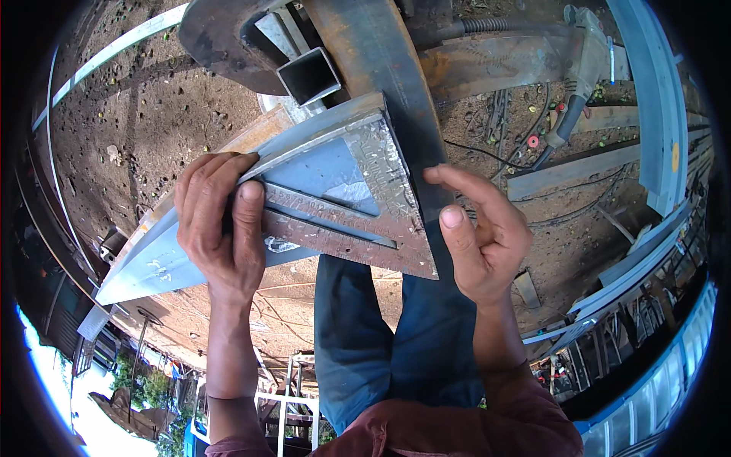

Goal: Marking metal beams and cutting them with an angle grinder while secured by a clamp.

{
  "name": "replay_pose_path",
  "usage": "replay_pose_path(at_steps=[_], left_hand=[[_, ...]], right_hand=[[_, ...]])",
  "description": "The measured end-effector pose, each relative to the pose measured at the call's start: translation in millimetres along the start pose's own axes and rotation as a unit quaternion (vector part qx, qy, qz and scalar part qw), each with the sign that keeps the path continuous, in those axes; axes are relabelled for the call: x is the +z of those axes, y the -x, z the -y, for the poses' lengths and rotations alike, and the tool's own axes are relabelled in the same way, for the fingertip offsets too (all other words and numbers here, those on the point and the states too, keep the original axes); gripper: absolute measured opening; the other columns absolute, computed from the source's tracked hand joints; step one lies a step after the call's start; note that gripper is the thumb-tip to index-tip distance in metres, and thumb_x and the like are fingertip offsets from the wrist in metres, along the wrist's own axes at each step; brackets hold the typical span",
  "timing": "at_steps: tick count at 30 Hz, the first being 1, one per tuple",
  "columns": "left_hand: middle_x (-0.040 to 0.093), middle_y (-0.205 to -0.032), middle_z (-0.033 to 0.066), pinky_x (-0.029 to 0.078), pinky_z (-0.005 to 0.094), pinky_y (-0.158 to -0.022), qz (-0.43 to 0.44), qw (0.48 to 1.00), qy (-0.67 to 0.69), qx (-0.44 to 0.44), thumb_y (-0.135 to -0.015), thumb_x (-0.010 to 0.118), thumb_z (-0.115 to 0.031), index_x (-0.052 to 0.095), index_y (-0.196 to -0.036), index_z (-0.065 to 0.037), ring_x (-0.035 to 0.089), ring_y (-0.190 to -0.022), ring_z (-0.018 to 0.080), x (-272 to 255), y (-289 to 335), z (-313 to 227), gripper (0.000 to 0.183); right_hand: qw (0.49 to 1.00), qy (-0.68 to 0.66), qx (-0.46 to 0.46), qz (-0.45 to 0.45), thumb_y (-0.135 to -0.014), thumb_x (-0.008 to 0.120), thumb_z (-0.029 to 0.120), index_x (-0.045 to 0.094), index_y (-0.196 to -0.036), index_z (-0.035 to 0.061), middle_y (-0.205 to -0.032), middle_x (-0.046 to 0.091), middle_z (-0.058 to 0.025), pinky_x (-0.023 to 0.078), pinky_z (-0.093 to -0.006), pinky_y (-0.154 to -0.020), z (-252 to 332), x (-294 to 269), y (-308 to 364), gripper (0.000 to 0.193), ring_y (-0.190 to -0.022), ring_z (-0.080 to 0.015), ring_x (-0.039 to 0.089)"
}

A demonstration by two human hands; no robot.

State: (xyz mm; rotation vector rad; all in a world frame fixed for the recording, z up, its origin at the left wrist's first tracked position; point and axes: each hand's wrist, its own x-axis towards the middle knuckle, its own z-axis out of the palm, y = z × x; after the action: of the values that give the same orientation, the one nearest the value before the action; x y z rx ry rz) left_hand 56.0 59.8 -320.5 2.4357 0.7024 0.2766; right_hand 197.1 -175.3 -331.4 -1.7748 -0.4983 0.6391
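Observation:
A worn metal speed square [346, 245], triangular with slots and ruled edges, lies across a blue-grey steel piece [164, 270]. My left hand [221, 217] grips the square's left corner, thumb on top and fingers over the far edge, pressing it to the steel. My right hand [487, 236] is just right of the square's other end, apart from it. Its thumb and forefinger are spread with nothing visible between them, and the other fingers are curled. The steel piece rests near a rusty flat beam [373, 46] that runs away from me.
A square steel tube [308, 76] stands open-ended beyond the square. At the far right lies a grey power tool [586, 61] with a cable, near a small red disc [533, 142]. Long blue-grey steel sections [655, 114] line the right side, above dirt ground with planks and cords.

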Motion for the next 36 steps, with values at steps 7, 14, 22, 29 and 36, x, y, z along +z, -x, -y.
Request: replay_pose_path(at_steps=[7,14,22,29,36], left_hand=[[0.068,-0.108,0.0168,0.043,0.0421,-0.1,0.027,0.998,0.038,-0.054,-0.094,0.063,-0.015,0.07,-0.105,0.004,0.062,-0.108,0.0307,-42,23,44,0.022],[0.063,-0.132,0.014,0.03,0.0433,-0.115,0.057,0.994,-0.043,-0.085,-0.101,0.055,-0.019,0.067,-0.125,-0.001,0.05,-0.132,0.0289,-123,94,147,0.033],[0.054,-0.141,0.0199,0.034,0.0457,-0.114,-0.242,0.948,-0.059,-0.199,-0.101,0.058,-0.029,0.049,-0.14,0.006,0.049,-0.133,0.0319,-109,136,65,0.054],[0.063,-0.115,0.015,0.044,0.0378,-0.095,-0.272,0.835,0.156,-0.451,-0.091,0.066,-0.01,0.06,-0.121,0.005,0.059,-0.106,0.0261,32,223,-118,0.035],[0.067,-0.109,0.0151,0.049,0.0399,-0.091,0.146,0.835,0.339,-0.409,-0.089,0.068,-0.013,0.067,-0.114,-0.005,0.063,-0.105,0.0329,137,241,-189,0.027]], right_hand=[[0.99,0.056,0.105,-0.07,-0.092,0.065,0.004,0.065,-0.119,-0.0048,-0.109,0.072,-0.015,0.05,-0.0325,-0.094,-13,-50,24,0.028,-0.104,-0.0207,0.067],[0.942,0.289,0.098,-0.137,-0.093,0.068,0.009,0.067,-0.12,-0.0012,-0.114,0.07,-0.0119,0.05,-0.0318,-0.093,-49,-152,6,0.029,-0.105,-0.0185,0.065],[0.894,0.345,0.199,-0.205,-0.076,0.084,0.044,0.044,-0.14,-0.0144,-0.126,0.063,-0.0214,0.049,-0.0372,-0.094,-127,-281,-177,0.095,-0.11,-0.0265,0.062],[0.785,0.543,0.182,-0.236,-0.058,0.089,0.053,0.048,-0.133,-0.0101,-0.129,0.058,-0.0313,0.045,-0.0453,-0.103,-167,-248,-234,0.107,-0.118,-0.041,0.06],[0.891,0.294,0.236,-0.254,-0.059,0.093,0.032,0.061,-0.112,-0.0094,-0.108,0.068,-0.019,0.056,-0.0431,-0.083,-217,-296,-266,0.074,-0.094,-0.0332,0.067]])
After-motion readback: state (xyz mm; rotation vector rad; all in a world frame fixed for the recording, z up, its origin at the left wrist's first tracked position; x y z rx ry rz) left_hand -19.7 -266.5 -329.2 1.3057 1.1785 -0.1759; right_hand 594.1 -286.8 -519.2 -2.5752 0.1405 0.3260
